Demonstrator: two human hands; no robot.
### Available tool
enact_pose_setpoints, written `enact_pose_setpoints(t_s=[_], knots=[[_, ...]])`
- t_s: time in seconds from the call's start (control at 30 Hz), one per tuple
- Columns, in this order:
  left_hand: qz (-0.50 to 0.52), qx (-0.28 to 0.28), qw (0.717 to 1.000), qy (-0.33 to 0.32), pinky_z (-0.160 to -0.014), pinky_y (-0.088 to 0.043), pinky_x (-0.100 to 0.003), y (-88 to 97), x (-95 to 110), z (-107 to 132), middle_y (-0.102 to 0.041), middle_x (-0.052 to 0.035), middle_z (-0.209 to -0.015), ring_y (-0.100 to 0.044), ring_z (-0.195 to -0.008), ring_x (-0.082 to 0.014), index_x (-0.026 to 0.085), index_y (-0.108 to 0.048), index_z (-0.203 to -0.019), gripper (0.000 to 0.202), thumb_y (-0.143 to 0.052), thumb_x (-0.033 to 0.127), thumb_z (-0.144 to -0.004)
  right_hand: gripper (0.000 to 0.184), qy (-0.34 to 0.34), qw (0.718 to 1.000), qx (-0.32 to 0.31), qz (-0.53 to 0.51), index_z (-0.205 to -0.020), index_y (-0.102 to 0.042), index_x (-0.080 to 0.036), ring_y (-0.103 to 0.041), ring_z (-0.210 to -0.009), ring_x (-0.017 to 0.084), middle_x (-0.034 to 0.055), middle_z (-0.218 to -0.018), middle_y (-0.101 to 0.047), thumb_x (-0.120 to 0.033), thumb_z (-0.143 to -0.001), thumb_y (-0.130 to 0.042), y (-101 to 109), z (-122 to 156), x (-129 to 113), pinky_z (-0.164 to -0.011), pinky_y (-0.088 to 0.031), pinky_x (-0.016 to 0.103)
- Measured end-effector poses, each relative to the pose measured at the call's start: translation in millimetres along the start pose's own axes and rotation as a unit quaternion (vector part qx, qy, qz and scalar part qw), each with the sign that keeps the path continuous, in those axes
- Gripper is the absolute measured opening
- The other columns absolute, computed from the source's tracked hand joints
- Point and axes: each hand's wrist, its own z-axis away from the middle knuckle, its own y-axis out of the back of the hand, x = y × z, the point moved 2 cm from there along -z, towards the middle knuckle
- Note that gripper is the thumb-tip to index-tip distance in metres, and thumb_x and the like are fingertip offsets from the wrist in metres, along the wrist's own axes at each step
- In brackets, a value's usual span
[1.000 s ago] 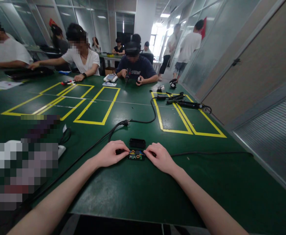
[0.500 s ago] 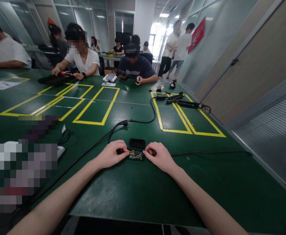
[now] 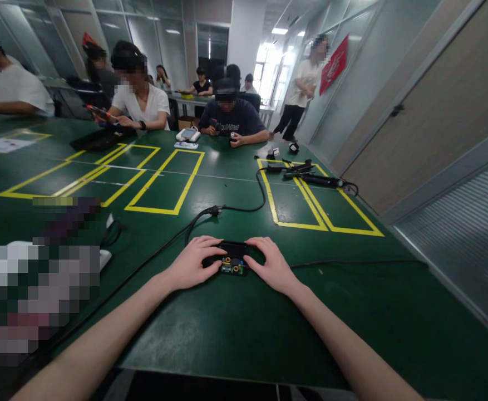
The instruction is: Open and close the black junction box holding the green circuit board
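Note:
A small circuit board with copper-wound coils lies in a black casing half on the green table, close in front of me. Directly behind it is a black plastic cover, its near edge close to the board. My left hand has its fingertips at the cover's left end, with the thumb beside the board's left edge. At the right end of the cover are the fingertips of my right hand, its thumb near the board's right edge. Both hands are curved around the cover's ends.
A black cable with a plug runs across the green table. Black tools lie at the back right among yellow tape outlines. A blurred-out pile is on the left. Co-workers sit opposite; one person stands farther back.
Both hands have shifted their fingers from the board's ends to the black cover behind it. The cover sits slightly nearer the board. In the background, one standing person has gone from sight.

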Motion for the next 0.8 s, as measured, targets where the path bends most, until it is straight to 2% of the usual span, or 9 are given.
enact_pose_setpoints(t_s=[0.17, 0.37, 0.57, 0.67, 0.8], knots=[[0.057, 0.027, 0.998, -0.008, -0.109, -0.054, -0.042, 2.2, 4.0, 0.9, -0.063, -0.0103, -0.142, -0.067, -0.121, -0.0251, 0.023, -0.075, -0.116, 0.029, -0.065, 0.016, -0.089, 0.030, -0.060, 0.987, -0.024, -0.148, -0.118, -0.058, -0.024, -0.066, -0.084, 0.019, 0.0025, -0.096, -0.073, -0.025, -0.089, -0.066, -2.2, 0.2, -2.2, -0.077, -0.053, 0.034], [0.109, 0.046, 0.993, 0.009, -0.090, -0.061, -0.034, 2.7, 7.5, 0.9, -0.065, -0.0099, -0.132, -0.070, -0.100, -0.0197, 0.022, -0.058, -0.131, 0.049, -0.064, 0.013, -0.084, 0.027, -0.070, 0.971, -0.012, -0.230, -0.114, -0.057, -0.024, -0.067, -0.082, 0.018, 0.0033, -0.095, -0.073, -0.025, -0.088, -0.063, -4.5, -0.3, -4.9, -0.078, -0.056, 0.035], [0.117, 0.036, 0.992, 0.024, -0.088, -0.059, -0.033, 3.0, 11.3, 0.6, -0.067, -0.0069, -0.118, -0.069, -0.092, -0.0180, 0.022, -0.056, -0.134, 0.050, -0.062, 0.015, -0.085, 0.024, -0.066, 0.971, -0.011, -0.230, -0.112, -0.058, -0.024, -0.069, -0.086, 0.019, 0.0041, -0.097, -0.073, -0.025, -0.089, -0.063, -1.6, -0.1, -5.8, -0.082, -0.057, 0.036], [0.123, 0.031, 0.992, 0.016, -0.088, -0.058, -0.033, 3.1, 11.7, 0.7, -0.068, -0.0062, -0.113, -0.068, -0.093, -0.0183, 0.021, -0.057, -0.132, 0.046, -0.061, 0.016, -0.086, 0.016, -0.040, 0.978, -0.034, -0.201, -0.107, -0.062, -0.023, -0.068, -0.088, 0.019, 0.0044, -0.098, -0.073, -0.027, -0.092, -0.063, 2.9, -0.1, -11.8, -0.081, -0.056, 0.035], [0.111, 0.021, 0.994, -0.005, -0.090, -0.057, -0.032, 4.0, 12.8, 0.9, -0.070, -0.0061, -0.109, -0.069, -0.098, -0.0194, 0.020, -0.065, -0.116, 0.029, -0.059, 0.015, -0.088, 0.010, -0.003, 0.985, -0.067, -0.161, -0.101, -0.064, -0.022, -0.066, -0.089, 0.020, 0.0044, -0.098, -0.072, -0.028, -0.093, -0.064, 6.7, 0.7, -19.5, -0.083, -0.053, 0.035]])
